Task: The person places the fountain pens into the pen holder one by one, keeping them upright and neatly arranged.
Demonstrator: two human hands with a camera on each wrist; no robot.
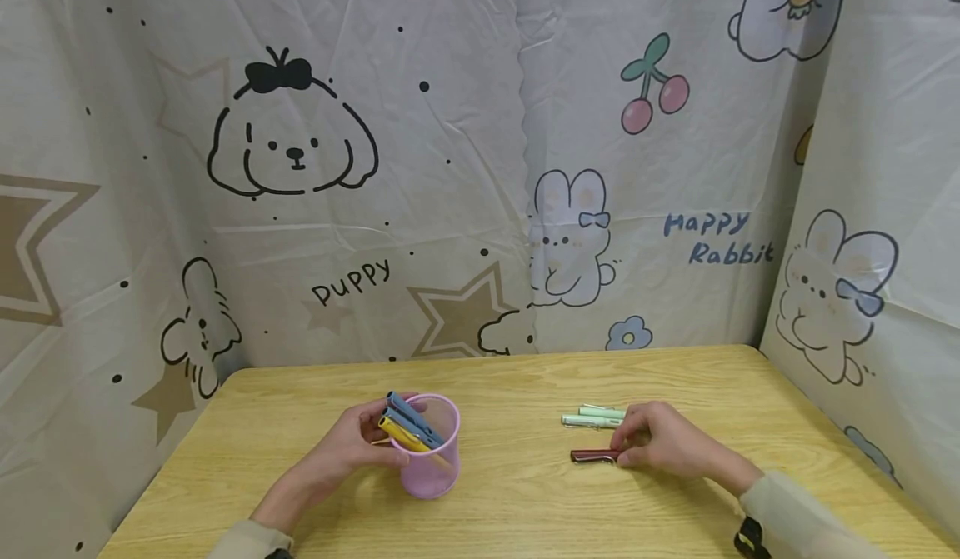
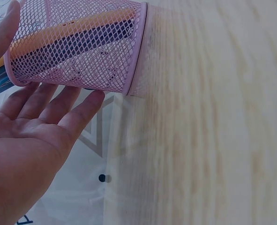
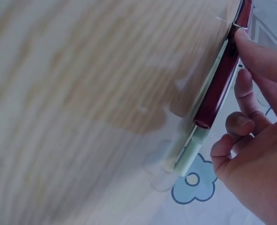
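Observation:
A pink mesh pen holder (image 1: 431, 477) stands upright on the table, with blue-grey pens (image 1: 417, 422) and a yellow pen (image 1: 401, 434) leaning out of its left side. My left hand (image 1: 347, 442) holds the holder from the left, thumb in front and fingers (image 2: 65, 105) against the far side of the mesh. To the right, my right hand (image 1: 663, 442) pinches a dark red pen (image 1: 592, 456) between thumb and fingers; in the right wrist view the thumb lies on the pen's barrel (image 3: 218, 86). Behind it, light green pens (image 1: 588, 421) lie side by side, partly hidden by the hand.
The wood-grain table (image 1: 510, 509) reaches back to a hanging cloth (image 1: 450, 192) printed with cartoon animals, which also closes off the left and right sides. A stretch of tabletop separates the pen holder from the loose pens.

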